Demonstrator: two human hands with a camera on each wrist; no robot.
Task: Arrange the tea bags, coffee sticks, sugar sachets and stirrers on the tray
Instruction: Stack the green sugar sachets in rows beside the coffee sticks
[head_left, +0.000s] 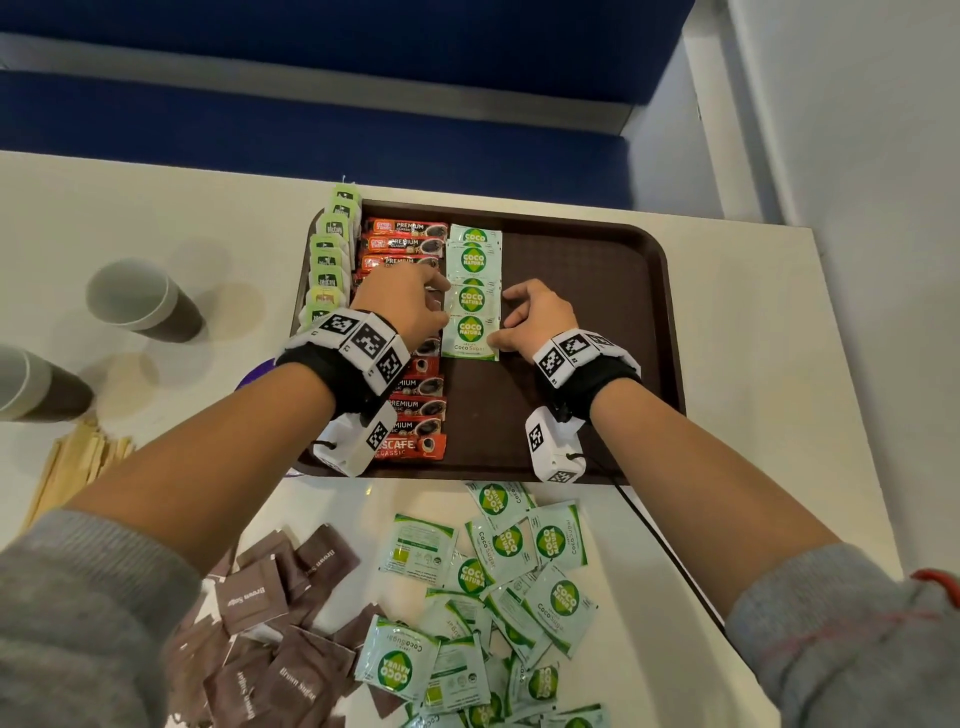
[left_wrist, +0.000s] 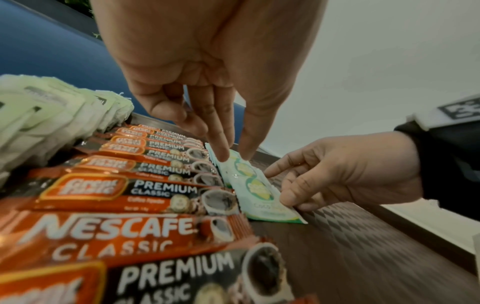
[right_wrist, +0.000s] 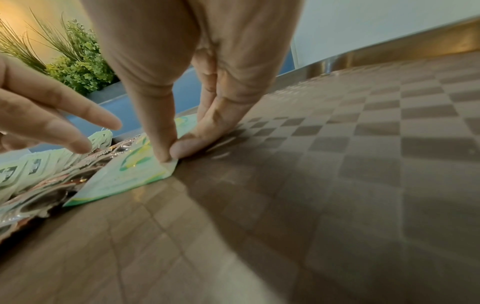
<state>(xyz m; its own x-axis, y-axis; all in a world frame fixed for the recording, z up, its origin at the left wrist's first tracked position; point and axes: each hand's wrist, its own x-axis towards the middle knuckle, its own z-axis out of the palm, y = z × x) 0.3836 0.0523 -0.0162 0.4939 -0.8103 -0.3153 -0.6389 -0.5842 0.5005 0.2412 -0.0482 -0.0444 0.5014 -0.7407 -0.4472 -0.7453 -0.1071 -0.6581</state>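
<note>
A brown tray (head_left: 597, 291) holds a column of green tea bags (head_left: 330, 260) along its left edge, a column of coffee sticks (head_left: 410, 244) beside them, then a column of Coco Natura sugar sachets (head_left: 472, 260). My left hand (head_left: 439, 304) touches the column's left side; in the left wrist view its straight fingertips (left_wrist: 223, 156) press down on a sachet. My right hand (head_left: 501, 317) is on the right side. In the right wrist view its thumb and forefinger pinch the right edge of the nearest sachet (right_wrist: 130, 174), which lies flat on the tray.
Loose Coco Natura sachets (head_left: 509, 571) and brown sugar sachets (head_left: 270, 623) are heaped on the white table in front of the tray. Wooden stirrers (head_left: 72, 467) and two paper cups (head_left: 140, 301) lie to the left. A black cable (head_left: 665, 551) runs along the right.
</note>
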